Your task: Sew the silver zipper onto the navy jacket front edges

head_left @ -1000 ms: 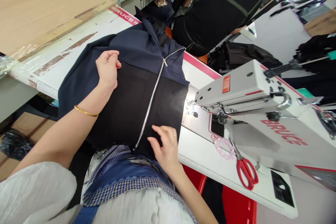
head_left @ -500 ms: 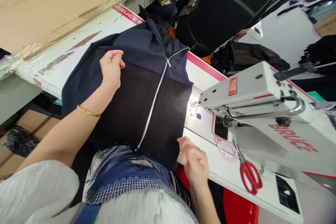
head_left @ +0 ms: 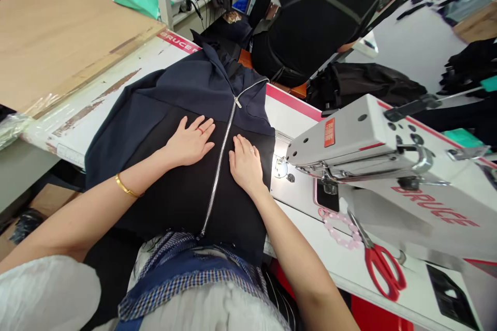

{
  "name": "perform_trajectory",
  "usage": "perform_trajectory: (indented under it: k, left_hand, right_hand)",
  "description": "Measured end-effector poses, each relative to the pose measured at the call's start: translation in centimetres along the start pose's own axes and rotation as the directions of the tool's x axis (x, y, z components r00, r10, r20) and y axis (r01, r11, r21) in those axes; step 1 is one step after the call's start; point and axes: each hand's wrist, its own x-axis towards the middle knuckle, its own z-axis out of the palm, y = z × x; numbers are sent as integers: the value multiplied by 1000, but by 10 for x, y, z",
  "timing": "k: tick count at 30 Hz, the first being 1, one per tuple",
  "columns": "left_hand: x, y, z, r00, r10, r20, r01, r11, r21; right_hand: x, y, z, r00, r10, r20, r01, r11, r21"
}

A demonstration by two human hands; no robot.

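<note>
A navy and black zip-up jacket (head_left: 186,186) lies spread across the sewing table, its lower end reaching my lap. Its silver zipper (head_left: 219,165) runs up the middle, with the pull near the upper part. My left hand (head_left: 190,140) rests flat on the black panel left of the zipper, fingers spread. On the other side of the zipper, my right hand (head_left: 246,162) lies flat on the black cloth with fingers stretched out. Right of the jacket stands a white sewing machine (head_left: 349,145), its lit needle area close to the jacket's edge.
Red-handled scissors (head_left: 382,264) and a pink bead bracelet (head_left: 341,230) lie on the machine bed near a phone (head_left: 327,195). A brown board (head_left: 77,36) covers the surface at upper left. A person in black (head_left: 310,20) sits beyond the table.
My left hand has opened from a loose curl and come down onto the black panel. My right hand has moved from the jacket's lower right edge up onto the cloth beside the zipper.
</note>
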Motion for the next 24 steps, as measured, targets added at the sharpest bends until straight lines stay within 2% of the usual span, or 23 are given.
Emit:
perform_trajectory:
  k: [3,6,9,13,19,24]
  left_hand:
    - [-1,-4,-1,1000,-16,15,15,1000,17]
    - [-1,-2,-2,1000,-14,10,14,1000,19]
    - [-1,-1,-2,1000,-8,8,8,1000,22]
    - [-1,-3,-1,1000,-12,13,12,1000,11]
    - [-1,-5,-2,999,-22,25,23,999,-35]
    - [0,-6,-4,999,-34,40,37,997,-67]
  right_hand:
    - [-6,5,-3,997,-64,-37,65,998,22]
    - [-9,5,-7,987,-163,-17,163,983,84]
    - [-9,2,-8,990,-140,-20,141,984,112]
    - [-7,-5,-9,994,-110,-26,111,992,55]
    - [5,-7,-22,986,-45,160,65,990,-125]
    - [20,-27,-37,960,-80,269,140,967,-212]
